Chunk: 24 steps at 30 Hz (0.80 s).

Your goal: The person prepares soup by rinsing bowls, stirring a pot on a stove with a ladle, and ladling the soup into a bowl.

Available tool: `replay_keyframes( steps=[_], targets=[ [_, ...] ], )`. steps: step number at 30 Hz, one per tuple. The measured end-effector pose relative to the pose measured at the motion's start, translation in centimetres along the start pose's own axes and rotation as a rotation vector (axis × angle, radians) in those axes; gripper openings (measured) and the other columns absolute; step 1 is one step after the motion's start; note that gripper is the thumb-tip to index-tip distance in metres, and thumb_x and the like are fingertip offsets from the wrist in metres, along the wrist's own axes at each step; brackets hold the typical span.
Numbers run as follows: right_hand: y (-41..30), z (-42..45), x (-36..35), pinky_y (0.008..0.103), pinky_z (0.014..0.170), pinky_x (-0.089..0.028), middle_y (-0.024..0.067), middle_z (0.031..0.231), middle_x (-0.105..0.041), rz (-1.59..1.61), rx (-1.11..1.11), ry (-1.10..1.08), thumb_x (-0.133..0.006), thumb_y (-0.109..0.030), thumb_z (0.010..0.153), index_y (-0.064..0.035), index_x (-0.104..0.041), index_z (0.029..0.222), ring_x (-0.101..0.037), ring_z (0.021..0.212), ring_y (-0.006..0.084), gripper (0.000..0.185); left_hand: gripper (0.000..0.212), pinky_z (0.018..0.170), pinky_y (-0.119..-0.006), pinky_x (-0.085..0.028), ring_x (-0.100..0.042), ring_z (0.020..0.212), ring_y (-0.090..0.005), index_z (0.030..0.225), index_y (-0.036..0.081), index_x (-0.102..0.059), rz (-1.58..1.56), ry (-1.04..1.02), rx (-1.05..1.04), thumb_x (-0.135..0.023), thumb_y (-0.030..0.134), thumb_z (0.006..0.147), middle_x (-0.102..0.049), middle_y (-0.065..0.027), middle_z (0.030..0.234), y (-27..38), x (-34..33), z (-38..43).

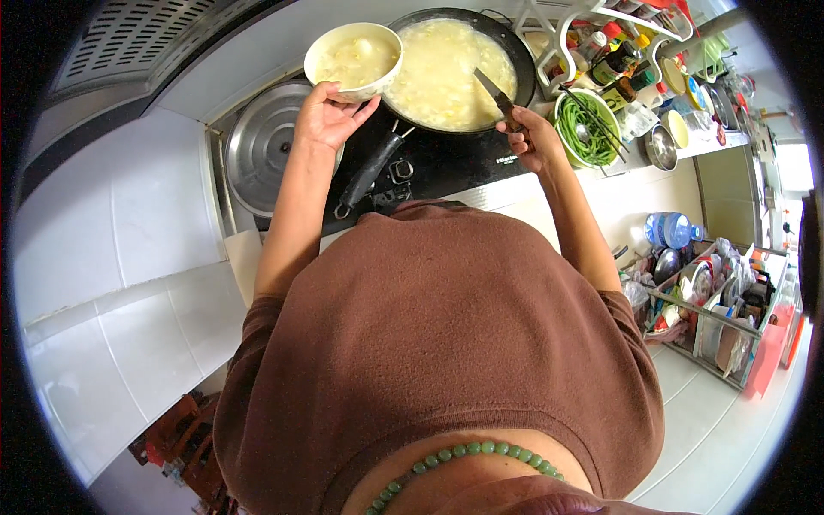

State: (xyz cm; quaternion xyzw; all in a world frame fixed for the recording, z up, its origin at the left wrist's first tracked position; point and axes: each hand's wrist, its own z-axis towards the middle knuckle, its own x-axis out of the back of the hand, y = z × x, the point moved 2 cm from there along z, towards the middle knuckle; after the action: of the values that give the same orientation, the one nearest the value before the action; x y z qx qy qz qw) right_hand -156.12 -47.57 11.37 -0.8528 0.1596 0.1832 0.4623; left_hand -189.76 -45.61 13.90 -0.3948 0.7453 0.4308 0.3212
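Note:
My left hand [333, 119] supports a white bowl [354, 96] from below, its thumb by the rim. Pale yellowish soup [357, 58] with soft pieces fills much of the bowl. In my right hand [531, 138] is the dark handle of a metal cooking utensil [492, 87]. Its metal end points over the pan and into the soup; whether its head is submerged I cannot tell. A wide black frying pan [526, 64] on the stove holds more of this soup. The bowl is at the pan's left rim. The pan's black handle [373, 170] points towards me.
A large round metal lid [267, 151] lies left on the black gas stove [444, 167]. Right of the pan stand a bowl of green beans [582, 125] with chopsticks across it, several condiment bottles [611, 67] and a steel bowl [661, 147]. A range hood [141, 45] overhangs the upper left.

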Motion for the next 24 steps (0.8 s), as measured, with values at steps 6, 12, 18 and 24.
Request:
replay_keyframes(
  steps=[6, 12, 18, 24],
  targets=[
    [0.7, 1.4, -0.2, 0.0123, 0.032, -0.027, 0.0127, 0.081, -0.059, 0.127, -0.165, -0.095, -0.043, -0.018, 0.094, -0.0068, -0.044, 0.100, -0.036, 0.045, 0.0031, 0.013, 0.062, 0.100, -0.057, -0.036, -0.037, 0.122, -0.0366, 0.125, 0.001, -0.037, 0.000, 0.006, -0.040, -0.061, 0.003, 0.068, -0.039, -0.0183, 0.128, 0.3, 0.3, -0.3],
    [1.4, 2.2, -0.3, 0.0117, 0.030, -0.026, 0.0153, 0.083, -0.058, 0.311, -0.268, -0.196, -0.044, -0.018, 0.094, -0.0022, -0.044, 0.103, -0.035, 0.044, 0.0024, 0.018, 0.054, 0.097, -0.057, -0.037, -0.042, 0.117, -0.0325, 0.118, 0.003, -0.041, 0.000, 0.010, -0.027, -0.060, 0.003, 0.068, -0.046, -0.0154, 0.120, 0.9, 0.9, -0.5],
    [1.6, 2.7, -0.4, 0.0117, 0.029, -0.028, 0.0148, 0.083, -0.053, 0.445, -0.325, -0.296, -0.043, -0.017, 0.094, 0.0034, -0.042, 0.104, -0.036, 0.044, 0.0026, 0.023, 0.053, 0.097, -0.057, -0.038, -0.042, 0.117, -0.0327, 0.118, 0.003, -0.042, 0.009, 0.004, -0.037, -0.060, 0.003, 0.068, -0.046, -0.0155, 0.121, 1.2, 1.5, -0.9],
    [1.3, 3.1, -0.5, 0.0116, 0.029, -0.030, 0.0125, 0.082, -0.051, 0.454, -0.299, -0.318, -0.043, -0.018, 0.095, 0.0062, -0.041, 0.101, -0.037, 0.045, 0.0024, 0.025, 0.052, 0.097, -0.057, -0.038, -0.042, 0.117, -0.0326, 0.117, 0.003, -0.042, 0.005, 0.021, -0.054, -0.060, 0.004, 0.069, -0.046, -0.0152, 0.119, 1.2, 1.8, -1.2]
  ],
)
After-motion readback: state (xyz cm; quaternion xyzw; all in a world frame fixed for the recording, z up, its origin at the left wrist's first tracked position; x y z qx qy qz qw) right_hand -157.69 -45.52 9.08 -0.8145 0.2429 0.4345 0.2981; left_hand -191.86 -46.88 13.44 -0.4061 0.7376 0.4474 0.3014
